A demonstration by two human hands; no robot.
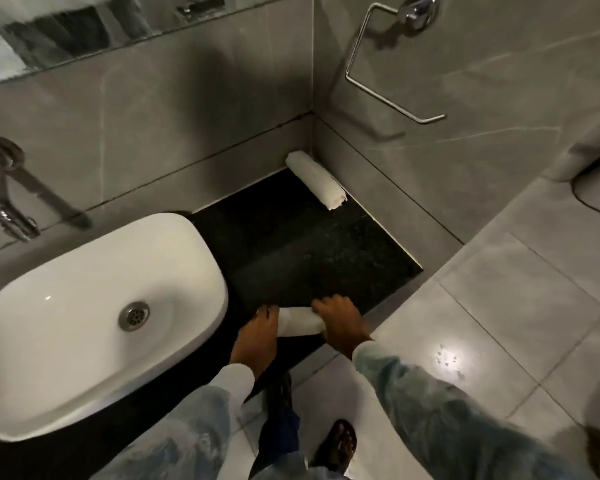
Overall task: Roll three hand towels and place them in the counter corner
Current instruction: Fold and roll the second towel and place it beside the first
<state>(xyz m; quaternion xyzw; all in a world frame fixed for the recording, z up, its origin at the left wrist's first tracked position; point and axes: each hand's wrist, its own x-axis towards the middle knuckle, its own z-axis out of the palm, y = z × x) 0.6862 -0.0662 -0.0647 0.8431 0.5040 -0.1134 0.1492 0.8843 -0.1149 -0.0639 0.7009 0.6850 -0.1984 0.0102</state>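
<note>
Rolling is basically done on the second white terry hand towel roll (300, 321), sitting at the front edge of the black speckled granite worktop (291, 244), just right of the white oval ceramic basin (94, 306). Right hand (340, 322) is curled closed over its right end; left hand (258, 332) presses flat on the left end, not really clutching. Long axis runs left-right. One finished white roll (315, 180) already lies in the far corner, well away from the basin and up-right of both hands, so right hand's nearer. Tight, slightly squashed. I'd guess it's carried over next.
</note>
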